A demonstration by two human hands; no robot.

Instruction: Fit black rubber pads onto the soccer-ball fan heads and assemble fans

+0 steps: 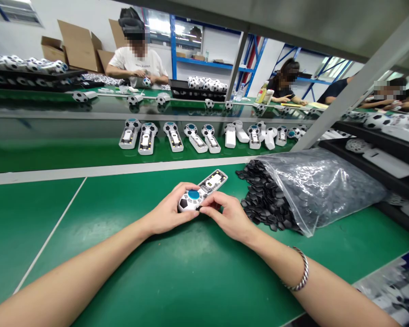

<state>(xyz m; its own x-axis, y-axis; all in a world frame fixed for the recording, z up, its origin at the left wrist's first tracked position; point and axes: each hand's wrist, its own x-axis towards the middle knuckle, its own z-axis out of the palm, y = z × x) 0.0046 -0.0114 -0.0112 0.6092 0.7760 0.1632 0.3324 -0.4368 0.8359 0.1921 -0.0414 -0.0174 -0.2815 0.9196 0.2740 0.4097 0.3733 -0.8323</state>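
My left hand (pixel 172 210) is wrapped round the ball-shaped head of a white handheld device (pixel 214 180) with a black-and-white football pattern. A blue disc (pixel 193 194) sits on the head, and the open handle shows its inner parts, pointing away to the right. With thumb and forefinger, my right hand (pixel 226 213) pinches a small black piece (pixel 198 208) against the head's near side; the fingers partly cover it. To the right of that hand, many loose black pieces (pixel 267 197) spill from a clear plastic bag (pixel 327 186) onto the green table (pixel 150 281).
Beyond a pale ledge, a green conveyor belt (pixel 54 145) carries a row of similar football-patterned devices (pixel 148 138). A slanted metal post (pixel 341 86) and black trays (pixel 395 156) stand at right. A co-worker (pixel 139 66) sits across, with others farther right.
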